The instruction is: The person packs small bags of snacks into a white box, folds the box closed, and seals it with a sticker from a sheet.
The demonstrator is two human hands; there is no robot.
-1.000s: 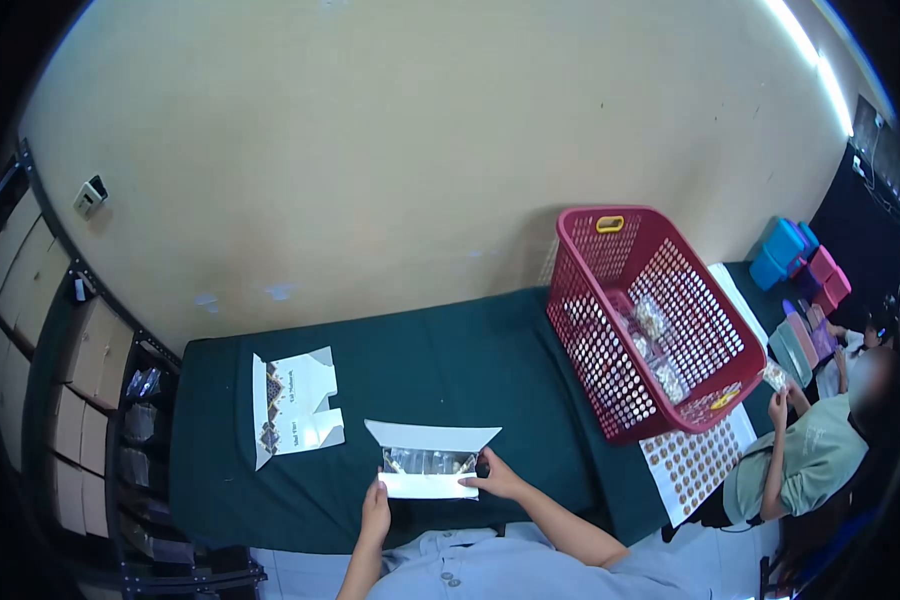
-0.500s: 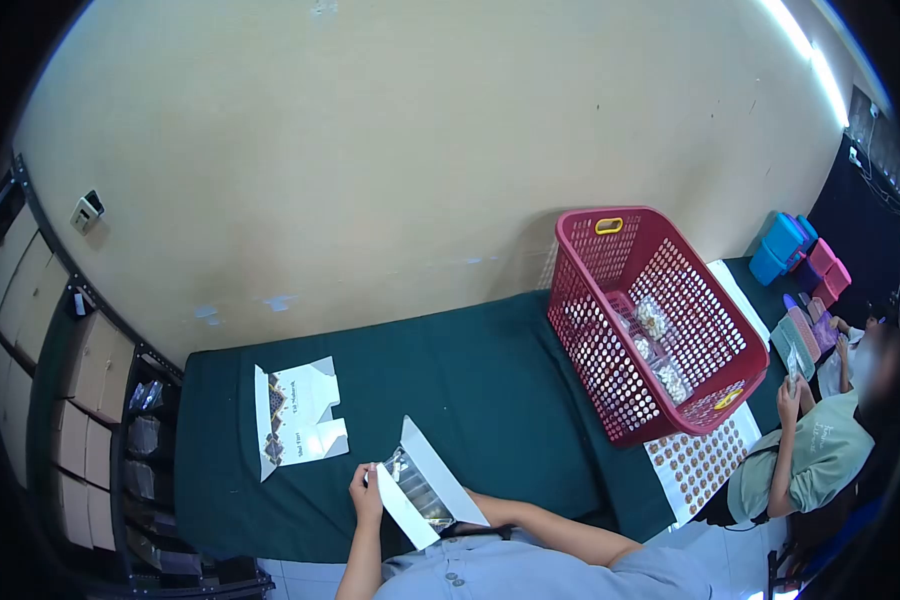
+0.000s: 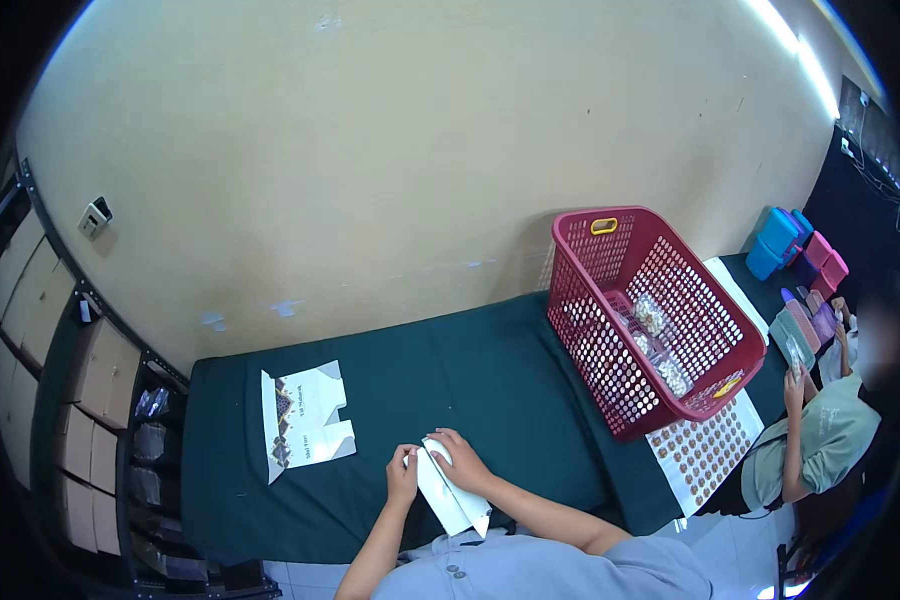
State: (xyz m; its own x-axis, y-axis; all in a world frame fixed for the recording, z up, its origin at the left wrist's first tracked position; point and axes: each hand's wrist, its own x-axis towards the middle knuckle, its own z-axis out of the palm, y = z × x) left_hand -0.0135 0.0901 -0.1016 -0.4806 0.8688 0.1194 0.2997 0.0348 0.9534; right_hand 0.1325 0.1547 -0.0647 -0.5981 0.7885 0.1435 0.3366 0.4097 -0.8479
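Observation:
A white folded card box (image 3: 452,500) is held in front of my grey-blue shirt, at the near edge of the green cloth. My left hand (image 3: 402,475) grips its far left edge. With curled fingers, my right hand (image 3: 458,459) holds the far right edge, close to my left hand. The two white flaps lie nearly together, and the inside of the box is hidden. To the left, a flat printed card (image 3: 315,415) with cut-out edges lies on the cloth.
A red laundry basket (image 3: 610,345) with white-filled packs (image 3: 650,315) stands right of centre. Beside it lies a sticker sheet (image 3: 705,455). A co-worker in a green shirt (image 3: 820,425) is at the right, near blue boxes (image 3: 773,243). Shelves (image 3: 100,370) stand at the left.
The box's flaps have come together over its dark, clear-windowed inside. My right hand has moved from behind the box to its far edge, and my left hand has shifted right.

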